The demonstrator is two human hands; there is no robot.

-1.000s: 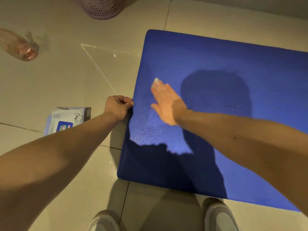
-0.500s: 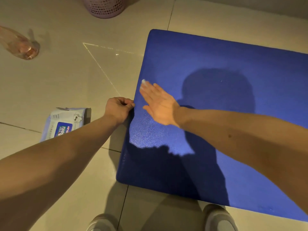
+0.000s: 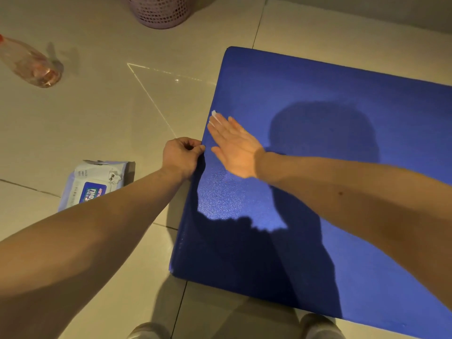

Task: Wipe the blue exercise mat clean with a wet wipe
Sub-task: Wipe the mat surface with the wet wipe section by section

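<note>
While the right hand (image 3: 232, 146) lies flat on the blue exercise mat (image 3: 330, 84), fingers straight and close together, a small white corner of the wet wipe (image 3: 214, 114) shows just past the fingertips. The rest of the wipe is hidden under the fingers and palm, so the hand presses it onto the mat rather than clasping it. This hand sits near the mat's left edge, about halfway along it.

Just beside it, the left hand (image 3: 182, 156) is curled tight, thumb and fingers pinching that same left edge of the mat, knuckles over the floor.

The mat lies spread on the pale tiled floor (image 3: 102, 123), reaching from the near corner by the feet to the right side of the view. Dark shadows of a head and arms fall across its surface.

Left of the left forearm, a pack of wipes (image 3: 95, 183) with a blue label rests on the tiles, its near end covered by the arm. Farther off to the left is a clear bottle (image 3: 31, 63) with a pinkish tint. A pink mesh basket (image 3: 160, 11) stands at the top edge. Two light shoes (image 3: 318, 326) show at the bottom.
</note>
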